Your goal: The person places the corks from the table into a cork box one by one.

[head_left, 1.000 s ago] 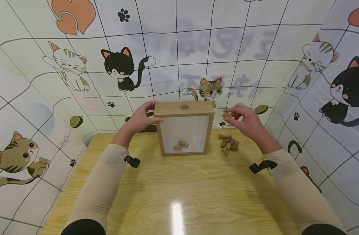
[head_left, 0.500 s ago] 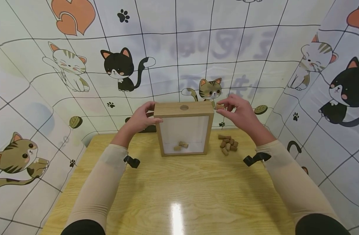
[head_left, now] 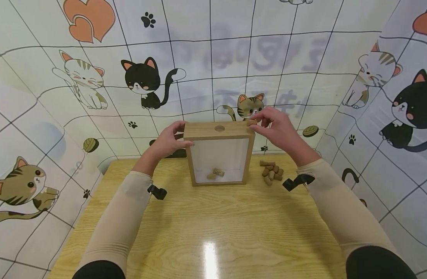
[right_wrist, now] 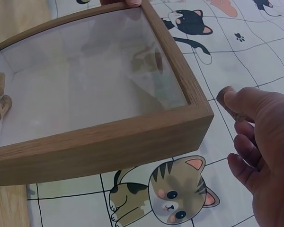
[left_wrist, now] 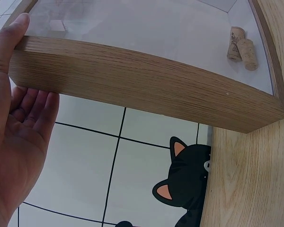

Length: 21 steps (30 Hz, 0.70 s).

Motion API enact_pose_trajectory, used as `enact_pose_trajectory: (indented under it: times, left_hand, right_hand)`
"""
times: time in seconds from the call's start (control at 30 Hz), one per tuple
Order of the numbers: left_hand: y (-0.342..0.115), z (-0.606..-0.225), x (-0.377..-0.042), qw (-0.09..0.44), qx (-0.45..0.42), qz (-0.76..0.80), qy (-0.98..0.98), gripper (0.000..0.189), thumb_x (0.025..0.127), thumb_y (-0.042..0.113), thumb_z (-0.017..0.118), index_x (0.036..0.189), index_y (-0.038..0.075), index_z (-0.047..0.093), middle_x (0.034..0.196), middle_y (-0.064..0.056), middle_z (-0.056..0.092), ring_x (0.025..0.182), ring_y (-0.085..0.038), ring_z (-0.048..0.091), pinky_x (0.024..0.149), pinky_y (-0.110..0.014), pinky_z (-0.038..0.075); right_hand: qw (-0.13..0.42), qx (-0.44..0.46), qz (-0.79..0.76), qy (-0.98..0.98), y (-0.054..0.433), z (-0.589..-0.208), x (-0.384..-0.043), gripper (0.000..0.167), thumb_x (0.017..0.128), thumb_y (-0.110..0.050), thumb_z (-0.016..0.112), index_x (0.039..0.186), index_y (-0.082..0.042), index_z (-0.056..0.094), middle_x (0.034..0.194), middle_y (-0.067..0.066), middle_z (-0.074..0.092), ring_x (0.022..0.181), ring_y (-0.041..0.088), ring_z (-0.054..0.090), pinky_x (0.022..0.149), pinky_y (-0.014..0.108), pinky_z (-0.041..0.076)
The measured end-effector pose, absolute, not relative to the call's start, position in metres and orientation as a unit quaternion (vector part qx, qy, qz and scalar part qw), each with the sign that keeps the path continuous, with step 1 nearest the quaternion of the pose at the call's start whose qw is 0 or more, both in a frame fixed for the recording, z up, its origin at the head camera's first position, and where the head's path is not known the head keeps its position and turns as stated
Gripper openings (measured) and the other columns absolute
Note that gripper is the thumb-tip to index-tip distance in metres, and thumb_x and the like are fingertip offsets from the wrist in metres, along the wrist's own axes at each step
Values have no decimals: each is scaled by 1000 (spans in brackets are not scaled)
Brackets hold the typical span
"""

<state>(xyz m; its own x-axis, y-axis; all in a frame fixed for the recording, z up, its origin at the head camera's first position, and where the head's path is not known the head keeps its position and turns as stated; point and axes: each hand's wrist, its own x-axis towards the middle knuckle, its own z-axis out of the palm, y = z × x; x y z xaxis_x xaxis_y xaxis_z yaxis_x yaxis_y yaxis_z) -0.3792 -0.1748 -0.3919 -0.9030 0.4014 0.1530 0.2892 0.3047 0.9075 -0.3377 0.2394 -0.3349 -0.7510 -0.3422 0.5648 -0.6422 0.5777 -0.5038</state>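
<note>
Hands, two: left hand (head_left: 165, 142) clasping the box (head_left: 201, 130) by its edge, right hand (head_left: 276, 127) pinching one cork (head_left: 250, 122).

Left to right:

Left sleeve (head_left: 112, 221), pale, a black wrist camera (head_left: 158, 192) at the cuff.

Left hand: at the box's upper left corner; thumb over the front edge, fingers round at the rear, side panel between.

Box: wood-framed, clear-fronted, upright on the table (head_left: 199, 232), near the far edge; backdrop (head_left: 196, 77) of printed cats behind. Top panel with a round hole (head_left: 219, 128) near its middle.

Inner corks (head_left: 218, 171): lying on the box floor, at least two, exact count unclear; white room above them up to the top panel.

Cork: over the right end of the top panel, right of the hole, plain wood between; seen from the right wrist, apart from the panel's edge.

Right hand: just off the box's upper right corner, cork between thumb and forefinger, the other fingers bent.

Pile (head_left: 270, 173): corks heaped on the table, near the box's right edge, a strip of wood between.

Table: runs wide from the box's bottom edge toward the person, between the sleeves.
</note>
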Motion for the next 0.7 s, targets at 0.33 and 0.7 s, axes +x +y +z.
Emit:
enact_pose_trajectory:
  times: [0.33,0.7]
  left_hand:
    - [-174,-390,-377,48,213,543,811,77,93,18,93,157,9,51,149,-14,55,142,-37,56,112,-56,54]
    - [-173,-389,-376,44,213,538,815,78,92,18,93,157,10,51,149,-13,55,142,-37,56,112,-57,54]
  right_hand:
    - [201,323,358,-853,218,-326,-344,19,101,-6,81,121,-6,81,104,10,65,84,20,57,75,31,46]
    - [165,326,353,-861,204,-322,-350,18,101,-9,82,117,-6,74,101,7,65,82,22,59,71,34,48]
